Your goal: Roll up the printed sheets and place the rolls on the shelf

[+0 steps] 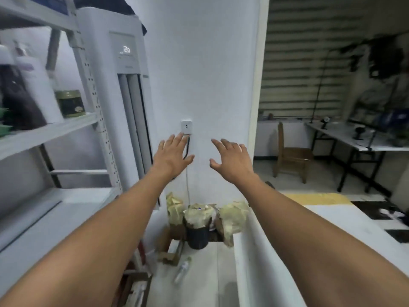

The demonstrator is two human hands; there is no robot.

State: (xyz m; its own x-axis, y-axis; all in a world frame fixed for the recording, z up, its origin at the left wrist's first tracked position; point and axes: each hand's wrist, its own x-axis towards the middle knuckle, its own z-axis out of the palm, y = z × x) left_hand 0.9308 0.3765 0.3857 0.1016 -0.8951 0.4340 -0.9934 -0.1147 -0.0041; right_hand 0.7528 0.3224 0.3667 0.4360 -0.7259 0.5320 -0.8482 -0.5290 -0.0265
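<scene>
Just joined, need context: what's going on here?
A person reaches both arms out, left hand and right hand open with fingers spread, holding nothing, in front of a white wall. No printed sheets or rolls are in view. The shelf on the left holds bottles and a jar.

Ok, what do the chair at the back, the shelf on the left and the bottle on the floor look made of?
Chair: wood, by its brown tone and slatted back. Shelf: probably painted metal, matte pale grey, with rows of punched holes in its upright. Bottle: likely clear plastic, see-through; too blurred to be sure.
</scene>
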